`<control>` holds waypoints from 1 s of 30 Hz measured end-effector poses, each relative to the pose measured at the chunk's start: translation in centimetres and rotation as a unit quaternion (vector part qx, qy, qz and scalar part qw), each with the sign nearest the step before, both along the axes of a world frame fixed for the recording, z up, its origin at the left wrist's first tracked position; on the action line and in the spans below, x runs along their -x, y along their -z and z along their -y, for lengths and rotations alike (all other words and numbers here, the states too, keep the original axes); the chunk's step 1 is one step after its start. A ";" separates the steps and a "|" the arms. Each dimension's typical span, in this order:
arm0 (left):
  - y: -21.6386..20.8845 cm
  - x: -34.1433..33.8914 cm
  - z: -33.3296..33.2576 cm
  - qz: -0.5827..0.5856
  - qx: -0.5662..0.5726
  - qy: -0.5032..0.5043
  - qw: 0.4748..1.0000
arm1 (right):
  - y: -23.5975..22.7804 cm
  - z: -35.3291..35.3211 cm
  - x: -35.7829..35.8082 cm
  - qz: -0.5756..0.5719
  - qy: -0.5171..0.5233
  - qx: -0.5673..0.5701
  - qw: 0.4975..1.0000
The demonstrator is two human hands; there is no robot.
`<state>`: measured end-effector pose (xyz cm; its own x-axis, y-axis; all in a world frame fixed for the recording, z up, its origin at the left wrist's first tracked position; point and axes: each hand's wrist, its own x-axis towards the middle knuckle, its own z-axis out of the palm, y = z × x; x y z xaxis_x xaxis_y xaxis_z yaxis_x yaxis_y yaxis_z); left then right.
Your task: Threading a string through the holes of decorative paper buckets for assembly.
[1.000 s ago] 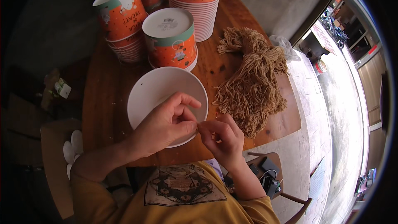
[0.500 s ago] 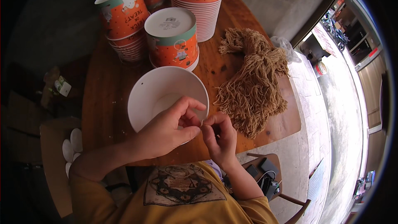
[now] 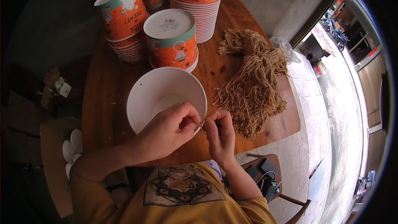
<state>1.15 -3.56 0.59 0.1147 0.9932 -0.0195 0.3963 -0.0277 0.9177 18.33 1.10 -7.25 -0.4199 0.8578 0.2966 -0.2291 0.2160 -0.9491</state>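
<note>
A white-lined paper bucket [image 3: 151,91] stands mouth up on the table, a small hole near its far rim. At its near right rim, my left hand [image 3: 168,130] is closed, thumb and index fingertip pinched together. My right hand [image 3: 220,135] pinches right beside it, the fingertips of both hands almost touching. Between them shows a bit of thin, light cord [image 3: 202,125], mostly covered by the fingers. A thick bundle of tan cords [image 3: 255,93] lies to the right of the bucket.
Upside-down orange and green paper buckets [image 3: 172,37] stand at the back of the wooden table [image 3: 269,135], several in nested stacks [image 3: 199,16]. A cardboard box [image 3: 56,153] with white discs sits lower left. A chair [image 3: 271,161] holding dark devices is lower right.
My left fingers have closed from a looser, spread pose into a pinch against the right fingertips. My right hand has shifted slightly left and up.
</note>
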 end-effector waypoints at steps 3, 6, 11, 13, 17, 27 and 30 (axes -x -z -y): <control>0.1 0.1 0.0 -0.006 0.008 0.001 1.000 | -0.4 0.0 -0.1 -0.001 -0.009 0.026 1.000; 0.0 0.1 0.0 -0.012 0.015 0.002 1.000 | -0.1 0.0 -0.2 -0.003 -0.004 0.025 1.000; -0.1 -0.1 0.1 0.006 0.026 -0.006 1.000 | -0.2 0.2 -0.5 -0.011 -0.013 0.054 0.998; 0.0 -0.2 0.1 0.017 0.033 -0.011 0.999 | -0.4 0.2 -0.4 -0.022 -0.013 0.056 0.998; 0.7 -0.2 0.0 0.024 -0.032 -0.019 0.999 | -0.8 0.3 -0.5 -0.010 -0.014 0.031 0.999; 0.1 0.0 0.1 0.064 0.041 -0.005 0.997 | -1.4 0.8 -0.6 -0.006 -0.013 0.067 0.998; 0.1 -0.1 0.1 0.049 0.034 0.002 0.998 | -0.7 0.8 -1.1 -0.008 0.023 0.028 0.999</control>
